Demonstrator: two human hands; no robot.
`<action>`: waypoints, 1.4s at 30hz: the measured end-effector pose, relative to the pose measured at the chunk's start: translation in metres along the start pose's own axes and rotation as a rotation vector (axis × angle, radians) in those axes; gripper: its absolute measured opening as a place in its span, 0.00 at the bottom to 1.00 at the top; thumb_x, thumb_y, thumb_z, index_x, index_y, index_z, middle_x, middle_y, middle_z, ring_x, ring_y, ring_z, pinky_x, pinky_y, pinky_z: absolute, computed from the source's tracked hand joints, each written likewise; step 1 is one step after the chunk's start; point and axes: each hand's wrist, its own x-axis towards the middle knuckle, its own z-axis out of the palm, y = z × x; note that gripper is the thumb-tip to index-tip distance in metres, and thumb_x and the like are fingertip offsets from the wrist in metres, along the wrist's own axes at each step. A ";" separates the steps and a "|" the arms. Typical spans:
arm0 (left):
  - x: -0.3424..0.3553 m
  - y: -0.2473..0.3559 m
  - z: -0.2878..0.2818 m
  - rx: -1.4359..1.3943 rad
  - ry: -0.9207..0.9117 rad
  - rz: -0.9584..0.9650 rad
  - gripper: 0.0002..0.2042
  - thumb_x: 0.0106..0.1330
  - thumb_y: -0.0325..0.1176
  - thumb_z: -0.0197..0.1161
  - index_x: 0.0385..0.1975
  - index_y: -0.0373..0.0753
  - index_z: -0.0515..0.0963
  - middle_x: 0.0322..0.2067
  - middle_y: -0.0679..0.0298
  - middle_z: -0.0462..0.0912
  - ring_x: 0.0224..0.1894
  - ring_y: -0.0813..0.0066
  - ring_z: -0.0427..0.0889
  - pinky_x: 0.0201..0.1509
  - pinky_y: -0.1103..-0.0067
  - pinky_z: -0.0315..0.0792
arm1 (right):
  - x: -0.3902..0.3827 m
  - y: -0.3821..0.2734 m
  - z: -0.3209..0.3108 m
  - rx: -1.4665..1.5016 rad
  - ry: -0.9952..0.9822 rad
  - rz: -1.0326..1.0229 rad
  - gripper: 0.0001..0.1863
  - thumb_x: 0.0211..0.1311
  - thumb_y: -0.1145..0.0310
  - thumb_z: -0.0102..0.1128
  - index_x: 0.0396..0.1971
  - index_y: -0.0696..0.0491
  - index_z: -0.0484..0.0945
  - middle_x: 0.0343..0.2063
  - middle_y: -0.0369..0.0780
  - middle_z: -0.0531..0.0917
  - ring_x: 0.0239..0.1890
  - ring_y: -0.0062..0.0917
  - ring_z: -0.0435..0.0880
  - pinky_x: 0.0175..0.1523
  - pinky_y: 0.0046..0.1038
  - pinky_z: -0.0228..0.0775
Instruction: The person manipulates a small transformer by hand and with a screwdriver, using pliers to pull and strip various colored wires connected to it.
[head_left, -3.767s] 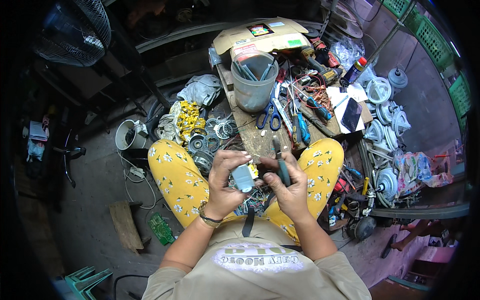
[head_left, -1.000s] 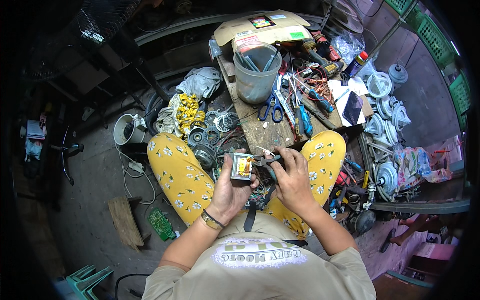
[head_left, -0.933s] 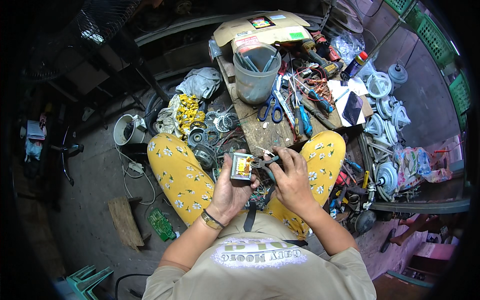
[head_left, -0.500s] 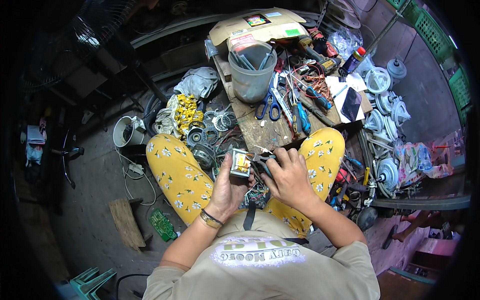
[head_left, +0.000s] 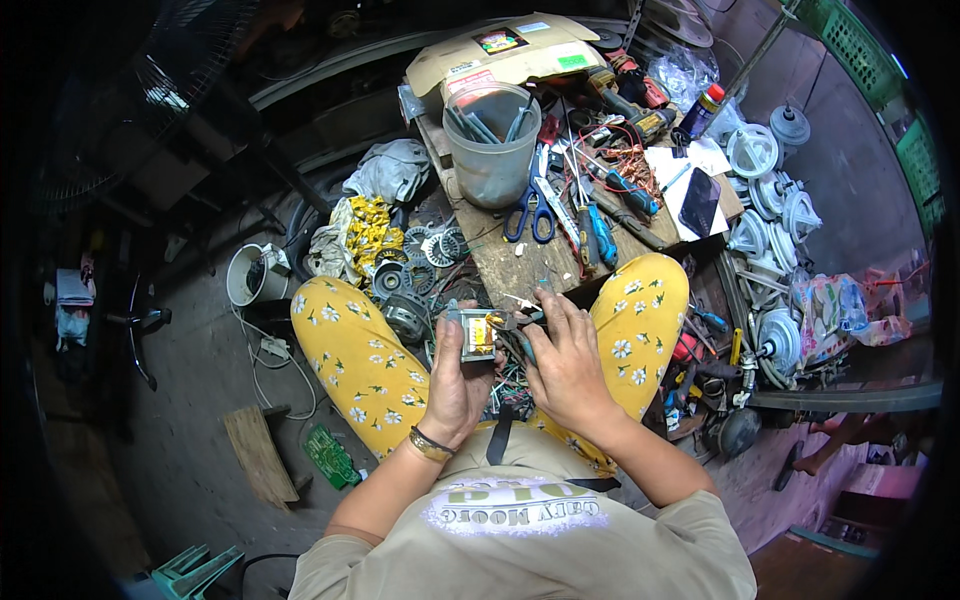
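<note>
Between my knees, my left hand (head_left: 455,385) grips a small transformer (head_left: 478,338) with a grey metal core and a yellow-wrapped winding, its winding side facing up. My right hand (head_left: 568,358) is closed around a pair of pliers (head_left: 527,340) with dark jaws and blue-grey handles. The pliers' jaws are at the transformer's right edge; whether they bite on anything is too small to tell. A thin white-tipped piece (head_left: 520,301) shows just beyond the jaws. Below both hands lie tangled wires (head_left: 512,385), partly hidden by my fingers.
A wooden bench (head_left: 500,262) ahead carries a plastic bucket (head_left: 492,160), blue-handled scissors (head_left: 530,215), screwdrivers, copper wire (head_left: 632,165) and a phone (head_left: 699,204). Motor parts (head_left: 407,315) lie by my left knee. White plastic wheel-like parts (head_left: 770,190) stack at right; a green circuit board (head_left: 330,455) lies on the floor.
My left hand has turned the transformer slightly and brought it a little left and lower. My right hand's fingers have straightened somewhat around the pliers. The whole view has shifted slightly.
</note>
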 end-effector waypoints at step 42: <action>0.024 0.009 -0.004 -0.330 -0.060 -0.058 0.22 0.57 0.47 0.49 0.38 0.34 0.76 0.27 0.55 0.75 0.32 0.61 0.72 0.39 0.71 0.70 | -0.006 0.011 0.019 2.073 -0.691 0.528 0.03 0.48 0.76 0.49 0.21 0.59 0.70 0.26 0.47 0.75 0.15 0.20 0.66 0.20 0.21 0.59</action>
